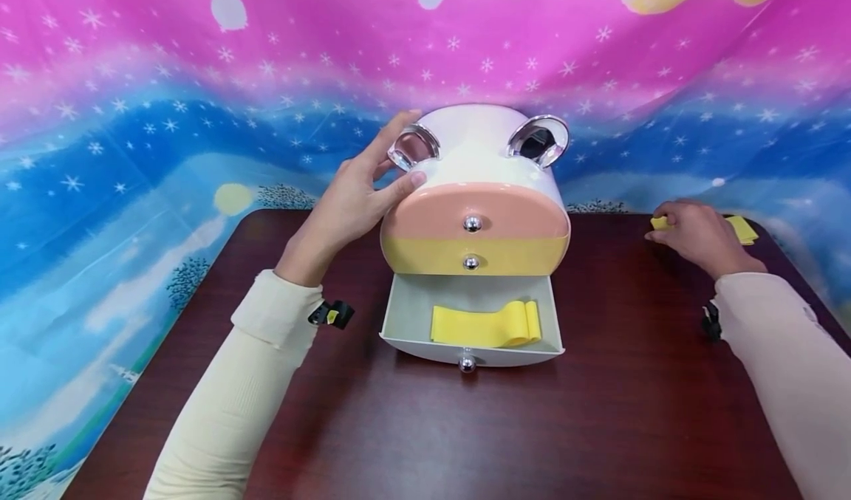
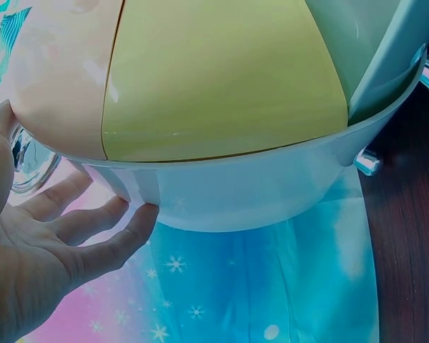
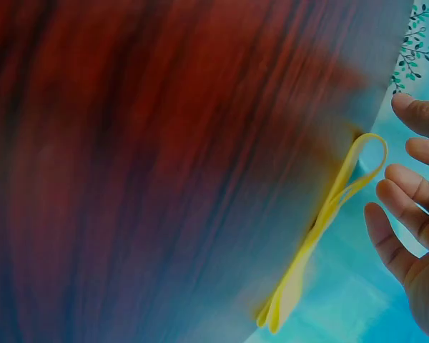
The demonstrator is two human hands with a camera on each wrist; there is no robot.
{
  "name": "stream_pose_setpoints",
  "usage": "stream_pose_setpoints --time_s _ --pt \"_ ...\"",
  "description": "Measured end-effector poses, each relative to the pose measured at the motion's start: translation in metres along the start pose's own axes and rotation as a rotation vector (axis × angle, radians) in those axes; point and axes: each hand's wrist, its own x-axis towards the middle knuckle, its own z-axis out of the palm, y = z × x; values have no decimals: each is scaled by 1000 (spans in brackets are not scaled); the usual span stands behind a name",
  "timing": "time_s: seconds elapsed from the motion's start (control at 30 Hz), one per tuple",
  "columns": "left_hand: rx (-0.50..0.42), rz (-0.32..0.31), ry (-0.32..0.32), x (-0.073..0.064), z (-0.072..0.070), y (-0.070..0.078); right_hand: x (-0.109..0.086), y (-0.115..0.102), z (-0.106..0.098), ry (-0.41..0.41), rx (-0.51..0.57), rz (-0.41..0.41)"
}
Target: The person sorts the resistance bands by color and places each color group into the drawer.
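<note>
My left hand (image 1: pixel 362 190) rests on the left side of a small white drawer box (image 1: pixel 475 142), its thumb on the upper front and its fingers about the silver-rimmed ear (image 1: pixel 414 148). In the left wrist view the fingertips (image 2: pixel 144 214) touch the box wall. The bottom drawer (image 1: pixel 407 312) is pulled out, with a folded yellow band (image 1: pixel 472 326) lying inside. Over at the right, my right hand (image 1: pixel 703 235) hovers around a second folded yellow band (image 1: pixel 741 230) on the table. The right wrist view shows its fingers spread, with a gap to the looped band (image 3: pixel 322 218).
The pink upper drawer (image 1: pixel 425 216) and yellow middle drawer (image 1: pixel 425 255) are closed, each with a silver knob. The dark wood table (image 1: pixel 618 411) ends at a patterned cloth (image 1: pixel 319 64) behind and at the sides. The second band lies near the table's far right edge.
</note>
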Motion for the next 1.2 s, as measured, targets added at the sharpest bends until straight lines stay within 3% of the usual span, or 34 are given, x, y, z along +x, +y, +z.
stream_pose_setpoints --time_s 0.7,1.03,1.2 --pt "-12 4 2 -1 -1 2 16 10 2 -160 58 3" --pt "-8 -1 0 -1 0 3 -4 -7 -7 -185 120 19" --pt "-6 -6 0 -2 -1 2 -19 -25 -17 -133 116 -19"
